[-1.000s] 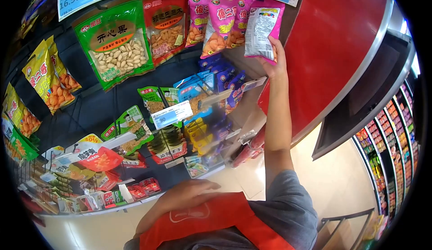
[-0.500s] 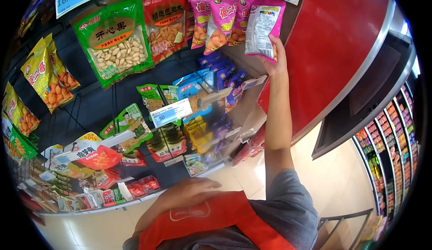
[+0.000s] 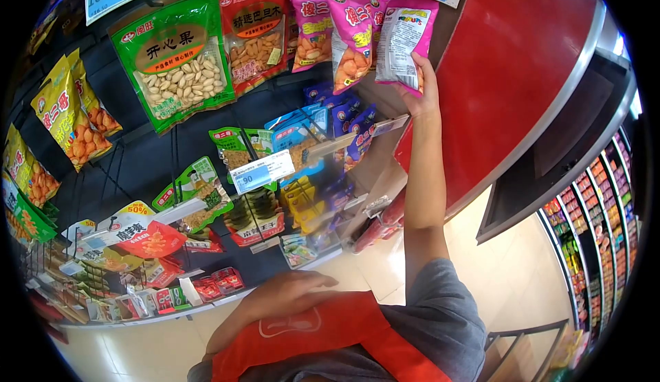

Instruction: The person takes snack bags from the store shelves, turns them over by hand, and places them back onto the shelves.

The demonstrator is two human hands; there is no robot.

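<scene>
My right hand [image 3: 424, 88], at the end of an outstretched arm, grips the lower right edge of a pink peanut bag [image 3: 405, 41]. The bag's white printed back faces me. Directly left of it hang more bags of the same kind, with a pink snack bag [image 3: 352, 45] foremost, close to the held one. My left hand [image 3: 295, 291] is low in front of my body, over the red apron [image 3: 302, 334], holding nothing, its fingers stretched out to the right.
A green pistachio bag [image 3: 175, 59] and a red almond bag [image 3: 253, 38] hang left of the pink bags. Lower hooks carry several more snack packs, with a price tag [image 3: 262, 173] projecting among them. A red curved panel [image 3: 512, 72] stands right of my right arm.
The foremost pink bag has swung to the right, towards the held bag, and shows more of the pink bag on its left. Both hands look almost unmoved.
</scene>
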